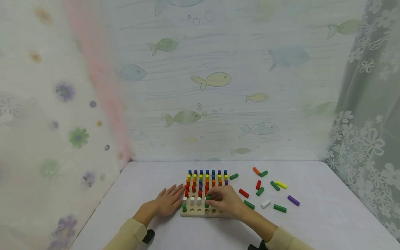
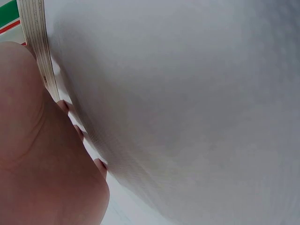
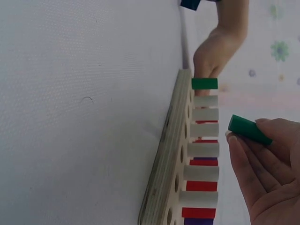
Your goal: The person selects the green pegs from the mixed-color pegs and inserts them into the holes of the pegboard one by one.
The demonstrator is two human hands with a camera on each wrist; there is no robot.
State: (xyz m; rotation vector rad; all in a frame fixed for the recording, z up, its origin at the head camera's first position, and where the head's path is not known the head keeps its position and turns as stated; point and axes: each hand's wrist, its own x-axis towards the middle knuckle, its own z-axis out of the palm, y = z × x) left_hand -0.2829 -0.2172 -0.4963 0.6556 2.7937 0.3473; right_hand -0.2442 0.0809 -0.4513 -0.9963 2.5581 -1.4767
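1. My right grip (image 1: 229,201) pinches a green peg (image 3: 249,129) between thumb and fingertips. The peg is up in the air, slightly tilted, above the front part of the pegboard (image 1: 203,215) and apart from the pegs standing there.
2. My left grip (image 1: 170,200) lies flat on the surface (image 1: 193,232), fingers straight and somewhat spread, just beside the left edge of the pegboard. I cannot tell whether my thumb touches the wood.
3. In the board's front row, one upright green peg (image 1: 184,208) stands at the left corner, with bare holes to its right.
4. Behind that comes a row of white pegs (image 1: 192,201), then mostly red pegs (image 1: 200,194), orange pegs (image 1: 194,182) and yellow pegs (image 1: 195,177), with blue pegs (image 1: 201,172) and purple ones at the back.
5. Right of the board, loose pegs lie scattered: several green, two red (image 1: 244,193), and one each of orange, yellow, purple (image 1: 293,200) and white (image 1: 265,203).
6. Beyond the surface hangs a fish-patterned cloth (image 1: 218,114).
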